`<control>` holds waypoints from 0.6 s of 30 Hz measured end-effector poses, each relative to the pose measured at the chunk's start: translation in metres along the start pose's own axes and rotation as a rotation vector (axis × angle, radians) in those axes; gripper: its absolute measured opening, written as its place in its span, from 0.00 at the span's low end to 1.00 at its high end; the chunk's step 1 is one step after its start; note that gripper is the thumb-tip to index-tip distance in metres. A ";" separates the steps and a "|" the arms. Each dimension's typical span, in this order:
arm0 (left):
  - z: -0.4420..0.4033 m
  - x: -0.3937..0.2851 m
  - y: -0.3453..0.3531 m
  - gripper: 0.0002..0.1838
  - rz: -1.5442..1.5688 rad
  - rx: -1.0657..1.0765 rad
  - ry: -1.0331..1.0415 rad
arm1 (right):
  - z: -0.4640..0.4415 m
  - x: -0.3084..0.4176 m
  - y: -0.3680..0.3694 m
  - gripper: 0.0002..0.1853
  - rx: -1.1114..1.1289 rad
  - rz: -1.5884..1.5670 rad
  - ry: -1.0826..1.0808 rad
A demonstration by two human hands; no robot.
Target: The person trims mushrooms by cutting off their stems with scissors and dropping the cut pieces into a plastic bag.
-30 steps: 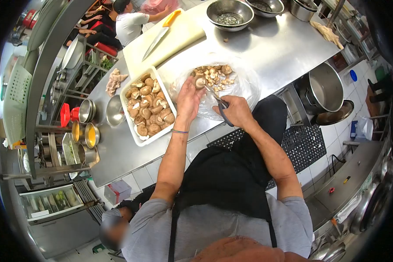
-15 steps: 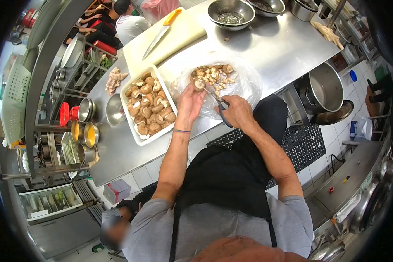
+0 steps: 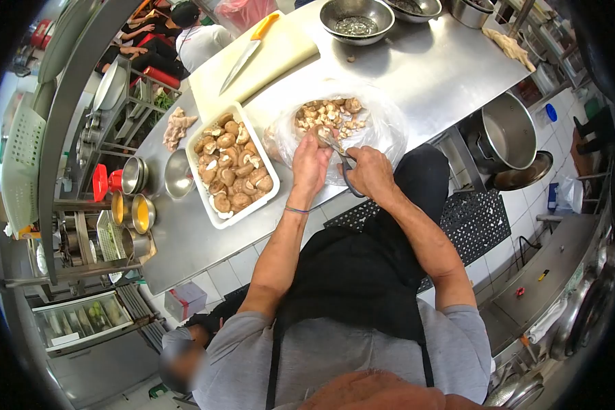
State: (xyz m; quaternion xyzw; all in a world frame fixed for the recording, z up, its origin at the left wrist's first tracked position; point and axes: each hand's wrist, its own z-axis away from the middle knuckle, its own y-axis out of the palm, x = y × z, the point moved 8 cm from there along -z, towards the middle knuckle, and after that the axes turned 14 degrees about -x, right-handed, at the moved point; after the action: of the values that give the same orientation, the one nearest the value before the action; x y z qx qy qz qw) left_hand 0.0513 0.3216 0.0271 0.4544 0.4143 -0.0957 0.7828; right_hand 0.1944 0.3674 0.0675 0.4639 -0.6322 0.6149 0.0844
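Note:
My left hand [image 3: 311, 166] pinches a brown mushroom [image 3: 323, 132] at its fingertips, over the near side of a clear plastic bag [image 3: 384, 130]. My right hand [image 3: 370, 172] is closed around the dark handles of a pair of scissors [image 3: 346, 164], whose blades reach up to the mushroom. Inside the bag lie cut mushroom pieces and stems [image 3: 335, 113]. To the left of my left hand stands a white rectangular tub [image 3: 272, 199], filled with brown mushrooms [image 3: 236, 164], several showing pale undersides.
A knife with an orange handle [image 3: 240, 65] lies on a cream cutting board [image 3: 294, 44]. Metal bowls [image 3: 357, 20] stand at the table's back, and a steel bowl [image 3: 180, 173] is left of the tub. A large pot [image 3: 509, 137] sits at the right. Other people are nearby.
My left hand has moved slightly right and toward the scissors, bringing the mushroom against the blades. My right hand has stayed nearly in place. The whole view has shifted slightly.

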 end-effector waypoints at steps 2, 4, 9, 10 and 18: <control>0.000 0.002 -0.002 0.23 -0.020 -0.034 -0.017 | -0.001 -0.004 0.003 0.15 -0.012 -0.021 -0.033; -0.002 0.001 -0.003 0.23 -0.051 -0.035 -0.015 | -0.002 -0.006 0.006 0.15 -0.019 -0.029 -0.060; -0.002 -0.001 0.002 0.23 -0.037 -0.018 -0.033 | -0.005 -0.009 0.010 0.11 -0.035 -0.057 -0.117; -0.002 -0.001 0.003 0.23 -0.031 -0.023 -0.036 | -0.005 -0.010 0.012 0.11 -0.037 -0.076 -0.120; -0.007 -0.014 -0.002 0.21 -0.123 -0.112 0.023 | 0.005 -0.008 0.030 0.18 0.446 -0.944 0.605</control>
State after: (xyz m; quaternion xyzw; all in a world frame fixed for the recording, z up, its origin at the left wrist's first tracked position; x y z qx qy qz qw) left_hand 0.0373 0.3231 0.0346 0.3849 0.4551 -0.1150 0.7947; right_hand 0.1799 0.3614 0.0398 0.5056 -0.1616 0.7333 0.4249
